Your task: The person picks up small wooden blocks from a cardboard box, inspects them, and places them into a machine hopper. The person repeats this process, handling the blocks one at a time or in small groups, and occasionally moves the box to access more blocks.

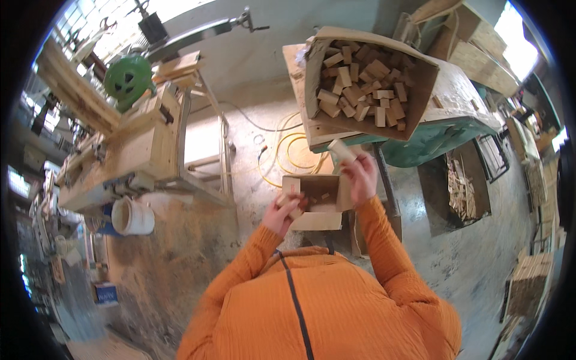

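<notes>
My right hand [362, 174] holds a small pale wooden block [341, 151] just below the big tilted cardboard box [420, 90] full of several wooden blocks. My left hand [283, 211] grips another small wooden block [290, 200] at the left rim of a small open cardboard box [318, 221] on the floor in front of me, which has a few blocks inside. Orange sleeves cover both forearms.
The big box rests on a green-edged workbench [456, 129]. A wooden sawing stand with a green motor [129, 78] is at the left, a white bucket [133, 217] beneath it. A yellow hose [288, 150] coils on the concrete floor. Wood stacks [528, 282] stand at the right.
</notes>
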The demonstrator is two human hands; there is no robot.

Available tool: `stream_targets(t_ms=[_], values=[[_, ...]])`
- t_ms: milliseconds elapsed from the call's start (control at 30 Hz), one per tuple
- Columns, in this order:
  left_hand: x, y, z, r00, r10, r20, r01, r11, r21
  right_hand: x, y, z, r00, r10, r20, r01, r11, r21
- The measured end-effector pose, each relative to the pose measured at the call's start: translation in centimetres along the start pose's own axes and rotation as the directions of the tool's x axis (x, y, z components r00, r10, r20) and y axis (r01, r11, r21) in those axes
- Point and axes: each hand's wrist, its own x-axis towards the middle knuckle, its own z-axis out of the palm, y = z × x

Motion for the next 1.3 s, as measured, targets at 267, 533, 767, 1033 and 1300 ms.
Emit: stream_targets(t_ms=[267, 533, 767, 1033, 1300], values=[[0.3, 0.4, 5.8, 0.956, 0.214, 0.199, -0.269, 0.912, 0.310, -7.2, 2.9, 1.4, 0.948, -0.095, 0.303, 0.168, 0.960, -0.224], [-0.3, 0.6, 4.5, 0.764, 0.529, 0.368, -0.593, 0.353, 0.724, -1.9, -2.2, -3.2, 0.807, -0.411, 0.424, 0.586, 0.462, -0.666], [3.9, 1.4, 2.2, 0.961, 0.277, -0.022, -0.213, 0.785, 0.581, 10.1, -9.9, -13.4, 0.609, -0.790, -0.067, 0.397, 0.377, -0.837], [17.1, 4.3, 4.5, 0.769, 0.623, 0.141, -0.368, 0.252, 0.895, 15.6, -6.6, -11.5, 0.841, -0.489, -0.233, 0.415, 0.858, -0.303], [26.3, 6.2, 7.9, 0.898, 0.435, 0.067, -0.326, 0.556, 0.764, 15.5, -5.3, -11.7, 0.749, -0.609, -0.260, 0.504, 0.779, -0.372]])
